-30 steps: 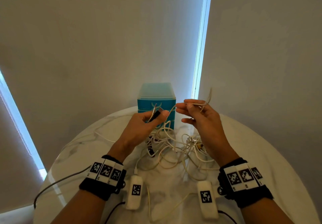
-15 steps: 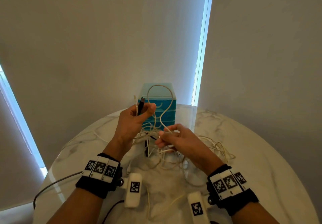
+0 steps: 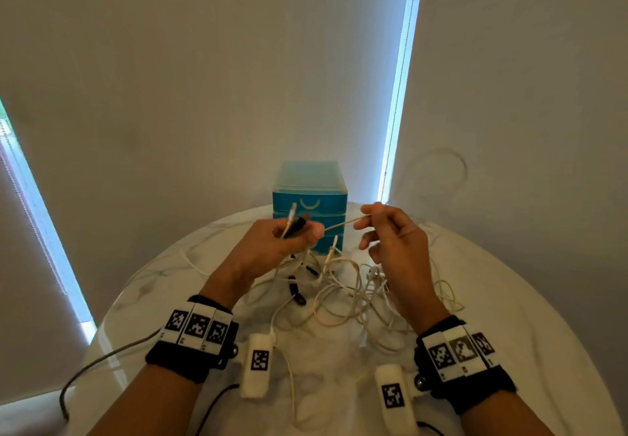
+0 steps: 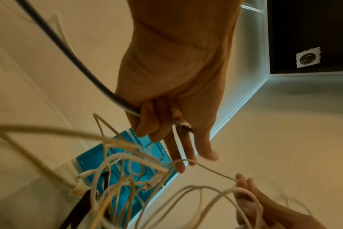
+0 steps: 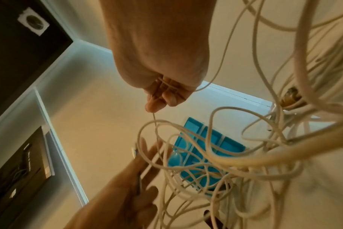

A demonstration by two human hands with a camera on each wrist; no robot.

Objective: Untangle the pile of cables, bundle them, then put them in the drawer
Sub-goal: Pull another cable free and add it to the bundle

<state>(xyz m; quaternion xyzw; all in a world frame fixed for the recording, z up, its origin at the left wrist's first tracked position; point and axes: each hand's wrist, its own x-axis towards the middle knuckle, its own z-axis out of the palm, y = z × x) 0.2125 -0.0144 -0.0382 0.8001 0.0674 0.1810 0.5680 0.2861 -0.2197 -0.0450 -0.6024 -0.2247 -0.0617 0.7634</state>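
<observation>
- Untangling is under way: left hand grips 2 plug ends, right hand pinches 1 white cable.
- Pile of cables remains knotted; nothing is bundled, drawer unit closed.

I can read no words, brand names or numbers anywhere in these views. The only signs I see are black-and-white square code markers: three in a row on the left wristband, three on the right wristband, and one each on the two white units hanging by the wrists. Small marks sit under the wristband markers, but they are too tiny for me to make out.
</observation>
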